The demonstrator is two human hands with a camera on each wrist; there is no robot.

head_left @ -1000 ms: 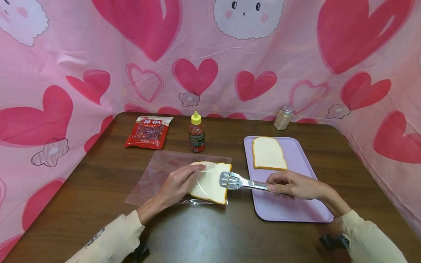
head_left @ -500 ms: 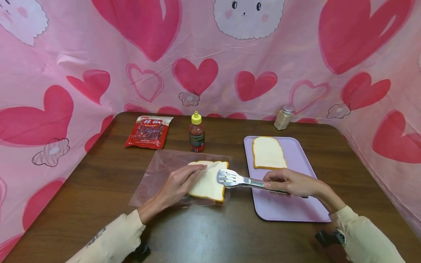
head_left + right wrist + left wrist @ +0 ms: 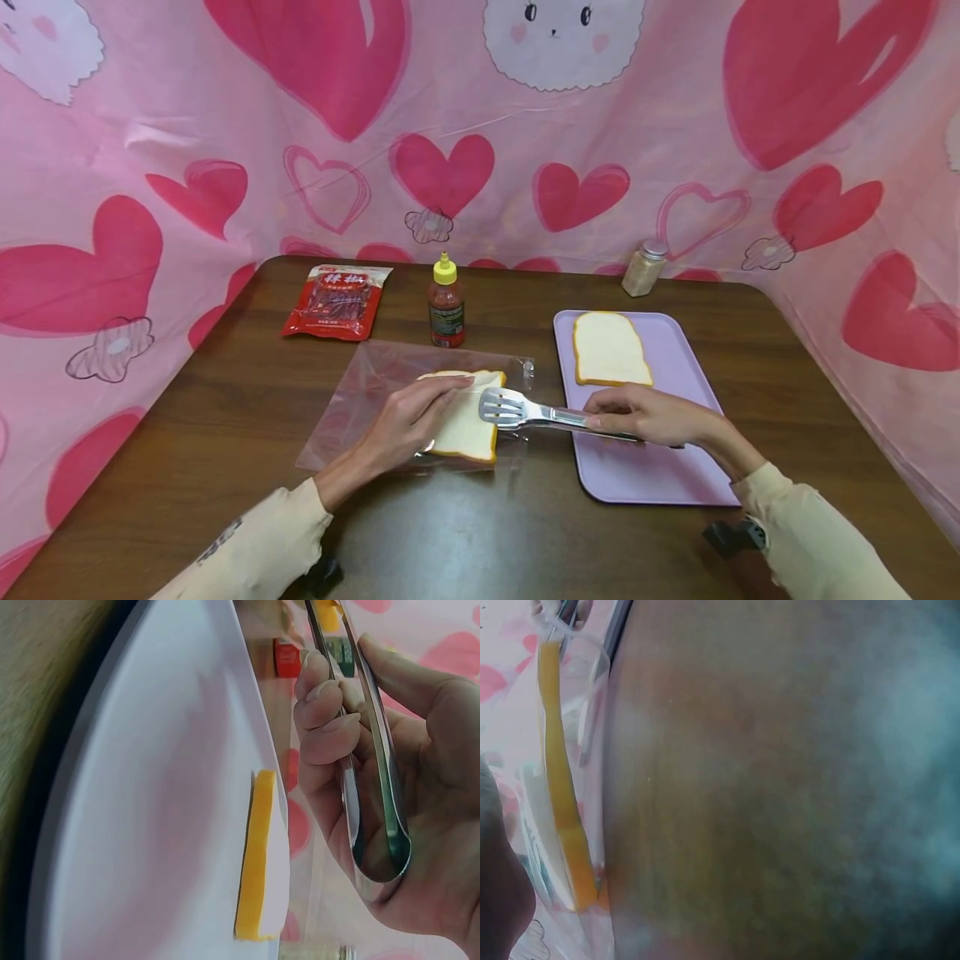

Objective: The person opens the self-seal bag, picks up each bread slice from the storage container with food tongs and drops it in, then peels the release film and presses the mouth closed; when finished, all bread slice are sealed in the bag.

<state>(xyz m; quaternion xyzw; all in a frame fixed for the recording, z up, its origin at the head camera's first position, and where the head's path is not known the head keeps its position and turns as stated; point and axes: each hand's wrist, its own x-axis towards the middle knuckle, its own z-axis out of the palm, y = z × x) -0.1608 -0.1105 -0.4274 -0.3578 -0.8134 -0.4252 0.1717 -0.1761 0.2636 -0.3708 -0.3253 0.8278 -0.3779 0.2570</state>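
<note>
A slice of bread [image 3: 461,429] with a golden crust lies partly inside a clear plastic bag [image 3: 352,408] on the table. My left hand [image 3: 408,421] holds the bag's upper film over the bread, fingers stretched forward and thumb below. My right hand [image 3: 648,414] grips metal tongs [image 3: 558,415], whose slotted end lies over the right edge of that slice. In the right wrist view, fingers and thumb squeeze the two arms of the tongs [image 3: 382,761]. The left wrist view shows the bread's crust [image 3: 559,772] side-on, with film around it; the left fingertips are hidden there.
A second bread slice [image 3: 611,350] lies at the back of a lilac tray [image 3: 630,475] on the right. Behind the bag stand a red sauce bottle [image 3: 447,308] with yellow cap and a red food packet [image 3: 337,302]. A seasoning jar [image 3: 644,268] stands at the back right.
The tongs and the bread slice have slid left, deeper into the bag. The right hand has moved left with them, while the left hand has stayed nearly in place.
</note>
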